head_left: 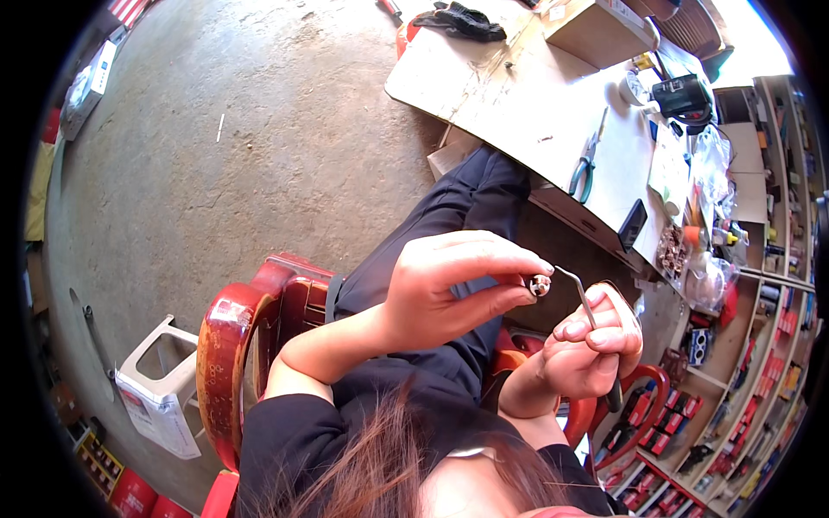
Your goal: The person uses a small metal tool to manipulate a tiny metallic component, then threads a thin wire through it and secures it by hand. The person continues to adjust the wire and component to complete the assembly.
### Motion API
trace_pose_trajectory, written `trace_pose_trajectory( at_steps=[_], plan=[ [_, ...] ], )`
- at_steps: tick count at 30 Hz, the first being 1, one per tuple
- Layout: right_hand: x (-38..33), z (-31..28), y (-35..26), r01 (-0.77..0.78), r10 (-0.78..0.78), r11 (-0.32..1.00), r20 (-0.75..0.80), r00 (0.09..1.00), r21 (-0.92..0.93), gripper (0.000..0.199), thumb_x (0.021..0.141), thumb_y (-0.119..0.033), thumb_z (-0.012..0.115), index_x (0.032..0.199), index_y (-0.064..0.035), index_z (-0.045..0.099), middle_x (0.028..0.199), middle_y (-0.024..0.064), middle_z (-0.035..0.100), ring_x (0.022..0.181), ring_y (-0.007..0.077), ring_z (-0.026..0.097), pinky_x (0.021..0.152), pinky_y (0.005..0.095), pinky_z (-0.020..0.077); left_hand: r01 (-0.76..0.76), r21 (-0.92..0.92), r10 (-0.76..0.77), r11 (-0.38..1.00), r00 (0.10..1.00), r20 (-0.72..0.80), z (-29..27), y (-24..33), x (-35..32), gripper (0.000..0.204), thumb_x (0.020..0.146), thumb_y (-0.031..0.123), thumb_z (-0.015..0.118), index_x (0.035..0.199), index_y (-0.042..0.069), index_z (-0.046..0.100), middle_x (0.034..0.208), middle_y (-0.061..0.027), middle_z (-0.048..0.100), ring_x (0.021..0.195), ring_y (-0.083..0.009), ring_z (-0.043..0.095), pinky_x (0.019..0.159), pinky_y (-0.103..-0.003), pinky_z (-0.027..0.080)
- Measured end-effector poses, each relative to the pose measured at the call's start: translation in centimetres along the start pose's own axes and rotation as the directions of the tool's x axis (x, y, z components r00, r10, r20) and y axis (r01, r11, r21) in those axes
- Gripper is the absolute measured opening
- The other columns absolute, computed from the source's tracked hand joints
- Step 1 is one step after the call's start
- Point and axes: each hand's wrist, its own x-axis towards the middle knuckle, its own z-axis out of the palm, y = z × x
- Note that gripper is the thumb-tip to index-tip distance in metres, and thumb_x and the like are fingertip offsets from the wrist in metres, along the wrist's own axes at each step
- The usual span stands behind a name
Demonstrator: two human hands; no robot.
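Over my lap, my left hand [453,289] pinches a small round piece [541,286] between thumb and fingertips. The piece has a dark rim and a shiny, brass-coloured end; its exact kind is too small to make out. In my right hand [598,344] is a hook pick [580,288], its thin metal shaft bent near the tip. The pick's dark handle [615,396] sticks out below my curled fingers. Its bent tip is close to the round piece and to my left fingertips; whether it touches cannot be told.
A white-topped table [518,121] ahead bears green-handled pliers [585,173], a phone-like black slab [633,226], a dark glove [462,22] and a cardboard box [596,34]. I sit in a red wooden chair [226,363]. A pale stool [160,363] is on the left, packed shelves [760,345] on the right.
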Motion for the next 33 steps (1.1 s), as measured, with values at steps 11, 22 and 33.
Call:
trace_pose_trajectory(
  at_steps=[11,22,33],
  plan=[
    [0.47,-0.26,0.18,0.044,-0.052,0.986,0.047,0.998,0.160,0.039,0.098,-0.034,0.046,0.069,-0.0104,0.056,0.059,0.0076,0.065,0.048,0.0140,0.058,0.066,0.0312,0.0463,-0.052,0.069,0.056,0.996,0.997,-0.055,0.18,-0.13,0.12,0.028,0.075,-0.002,0.075,0.103,0.002,0.071,0.092,-0.0108,0.068,0.079,-0.0194,0.067,0.068,-0.027,0.054],
    [0.49,-0.63,0.39,0.047,-0.066,0.973,0.076,0.995,0.225,0.037,0.097,-0.032,0.049,0.071,-0.0078,0.059,0.060,0.0080,0.066,0.050,0.0146,0.057,0.068,0.0319,0.0454,-0.048,0.061,0.050,0.997,0.998,-0.036,0.00,0.07,0.12,0.031,0.072,-0.010,0.074,0.102,-0.002,0.070,0.093,-0.0142,0.068,0.083,-0.0219,0.067,0.072,-0.030,0.054],
    [1.04,-0.33,0.13,0.054,-0.070,0.980,0.078,0.994,0.192,0.039,0.097,-0.033,0.049,0.069,-0.0072,0.059,0.059,0.0085,0.065,0.049,0.0147,0.057,0.068,0.0323,0.0462,-0.057,0.132,0.066,0.990,0.996,-0.061,0.08,-0.17,0.05,0.028,0.073,-0.001,0.077,0.101,0.003,0.072,0.092,-0.0104,0.067,0.080,-0.0211,0.066,0.071,-0.029,0.054]
  ],
)
